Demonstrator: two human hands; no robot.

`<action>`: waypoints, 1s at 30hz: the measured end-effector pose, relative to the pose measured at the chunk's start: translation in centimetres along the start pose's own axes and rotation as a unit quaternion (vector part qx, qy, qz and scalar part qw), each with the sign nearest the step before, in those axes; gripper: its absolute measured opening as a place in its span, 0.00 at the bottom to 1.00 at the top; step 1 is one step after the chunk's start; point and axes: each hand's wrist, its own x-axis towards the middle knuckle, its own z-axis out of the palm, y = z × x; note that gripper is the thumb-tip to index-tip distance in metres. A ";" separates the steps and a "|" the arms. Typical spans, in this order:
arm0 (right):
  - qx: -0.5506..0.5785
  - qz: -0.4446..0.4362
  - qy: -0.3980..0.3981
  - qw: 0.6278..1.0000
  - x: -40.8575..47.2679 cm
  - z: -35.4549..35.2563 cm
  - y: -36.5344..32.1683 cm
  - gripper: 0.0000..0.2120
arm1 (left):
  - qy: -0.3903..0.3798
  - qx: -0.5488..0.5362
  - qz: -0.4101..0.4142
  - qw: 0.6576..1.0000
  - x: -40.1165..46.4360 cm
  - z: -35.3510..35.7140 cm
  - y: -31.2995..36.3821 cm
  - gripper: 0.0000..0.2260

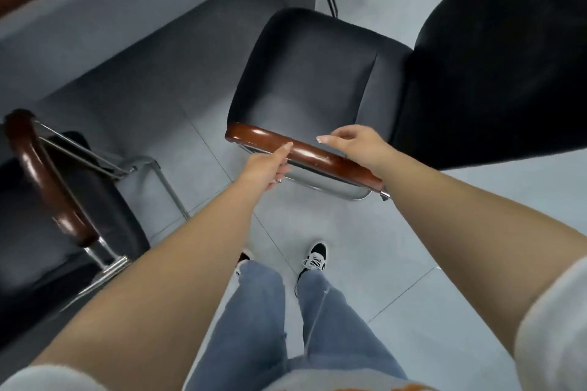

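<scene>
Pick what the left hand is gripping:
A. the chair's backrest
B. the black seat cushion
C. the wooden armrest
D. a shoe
C: the left hand has its thumb on top of the wooden armrest and its fingers curled under it, while the right hand is loosely open and grips nothing.
</scene>
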 end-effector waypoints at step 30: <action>-0.016 0.207 -0.150 0.967 7.7 12.4 -8.4 0.35 | -0.018 -0.174 0.005 0.985 10.0 -15.1 3.1 0.12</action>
